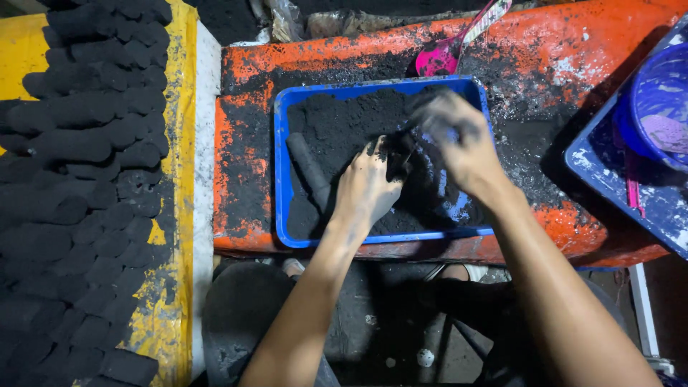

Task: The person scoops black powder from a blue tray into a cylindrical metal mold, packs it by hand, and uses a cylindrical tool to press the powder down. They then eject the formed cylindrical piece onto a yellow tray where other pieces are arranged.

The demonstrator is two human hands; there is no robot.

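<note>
My left hand [365,190] presses flat, fingers spread, on black powder [344,125] in the blue tray [281,172], centre frame; my right hand [459,140] is blurred, grip unclear.

Blue rectangular tray [281,143] heaped with loose black powder [344,125] beneath both hands, a dark cylindrical roll [309,170] lying tilted in it just left of the left hand [365,190].

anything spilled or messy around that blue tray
Yes: black powder lies spilled outside the blue rectangular plastic tray, smeared over the orange worn bench top, thickest to the right of the tray.
</note>
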